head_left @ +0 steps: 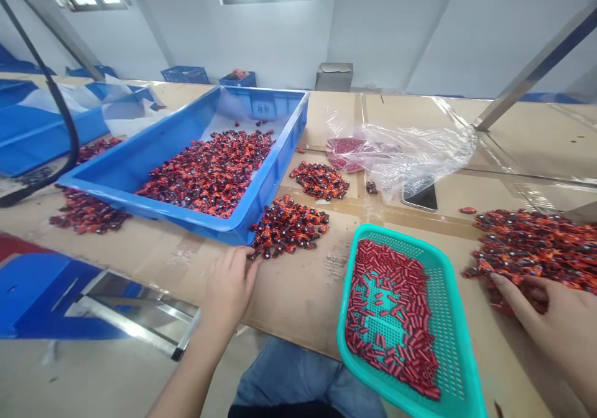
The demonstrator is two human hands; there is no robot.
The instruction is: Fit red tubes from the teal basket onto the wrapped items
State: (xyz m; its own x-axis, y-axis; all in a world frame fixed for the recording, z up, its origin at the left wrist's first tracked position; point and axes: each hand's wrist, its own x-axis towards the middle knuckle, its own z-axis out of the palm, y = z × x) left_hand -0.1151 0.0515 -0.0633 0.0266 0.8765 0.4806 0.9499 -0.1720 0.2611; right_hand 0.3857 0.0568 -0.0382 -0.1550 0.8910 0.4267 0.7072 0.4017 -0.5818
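Note:
My left hand (231, 284) rests on the cardboard-covered table, its fingertips touching the near edge of a pile of small red-and-black pieces (289, 225) beside the blue tray's corner. My right hand (548, 309) lies at the right with its fingers spread, reaching into a larger pile of the same pieces (536, 244). Between my hands sits a teal mesh basket (450, 318) holding many small red tubes (392, 306). I cannot tell whether either hand grips a piece.
A big blue tray (140, 157) holds more red-and-black pieces. Behind it lie another pile (319, 180), a clear plastic bag (405, 150) with red tubes and a phone (421, 195). Further piles lie left (86, 213). A metal frame (140, 312) sits below the table edge.

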